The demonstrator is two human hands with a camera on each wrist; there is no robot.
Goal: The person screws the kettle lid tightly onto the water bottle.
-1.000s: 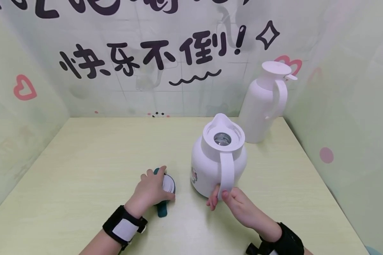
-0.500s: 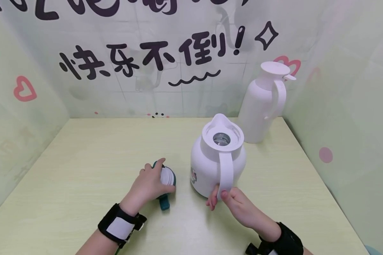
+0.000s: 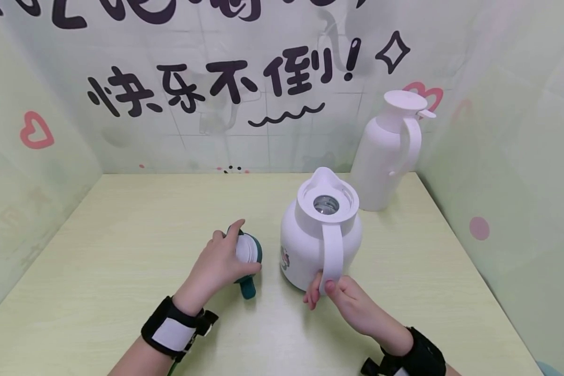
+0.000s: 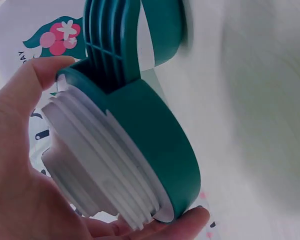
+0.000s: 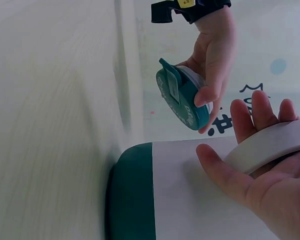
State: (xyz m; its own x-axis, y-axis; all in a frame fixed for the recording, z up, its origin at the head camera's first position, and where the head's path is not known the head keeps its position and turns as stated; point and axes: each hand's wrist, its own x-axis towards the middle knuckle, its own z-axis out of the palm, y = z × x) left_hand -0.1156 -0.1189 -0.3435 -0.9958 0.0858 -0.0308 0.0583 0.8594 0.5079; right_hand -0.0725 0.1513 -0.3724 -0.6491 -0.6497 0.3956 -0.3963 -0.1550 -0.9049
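Observation:
My left hand (image 3: 216, 263) grips a dark green lid with a white threaded plug (image 4: 155, 140), thumb and fingers spread round its edge. The lid is tilted, its threads toward the palm side and its green tab (image 3: 248, 288) pointing at the table's front. In the right wrist view the green top of the lid (image 5: 177, 102) shows above the table. Just right of it, a white round-bellied thermos jug (image 3: 298, 250) stands upright, its mouth uncovered. My right hand (image 3: 359, 308) holds the low end of the jug's handle (image 3: 332, 248), fingers passing behind it and thumb beside it.
A taller white thermos jug (image 3: 378, 159) with a flat lid stands at the back right, behind the nearer jug. The pale wooden table (image 3: 169, 219) is enclosed by printed cloth walls (image 3: 216, 151) at the back and both sides.
My left hand has raised the lid and moved it slightly away from me and rightward, tilting it further. The right hand and both jugs have stayed where they were.

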